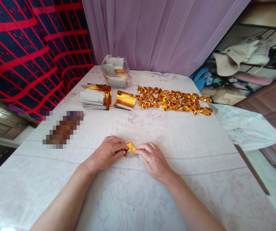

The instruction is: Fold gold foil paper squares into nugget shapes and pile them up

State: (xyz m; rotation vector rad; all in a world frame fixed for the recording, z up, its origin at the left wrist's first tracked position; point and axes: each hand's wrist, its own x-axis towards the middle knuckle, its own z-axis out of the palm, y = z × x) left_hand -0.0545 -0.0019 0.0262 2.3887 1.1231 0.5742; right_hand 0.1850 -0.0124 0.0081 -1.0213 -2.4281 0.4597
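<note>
A small piece of gold foil paper [131,147] lies on the white cloth-covered table [200,154], partly folded into a point. My left hand [109,152] pinches its left side and my right hand [152,158] presses its right side, fingertips of both meeting over it. Most of the paper is hidden under the fingers. Farther back lie several folded gold paper pieces [174,101] in rows.
A stack of gold-and-white paper sheets [96,96] and a loose curled gold sheet [125,100] sit at the back left. A clear plastic bag of paper [116,75] stands behind them. A pixelated object [63,128] lies left. A purple curtain [162,32] hangs behind.
</note>
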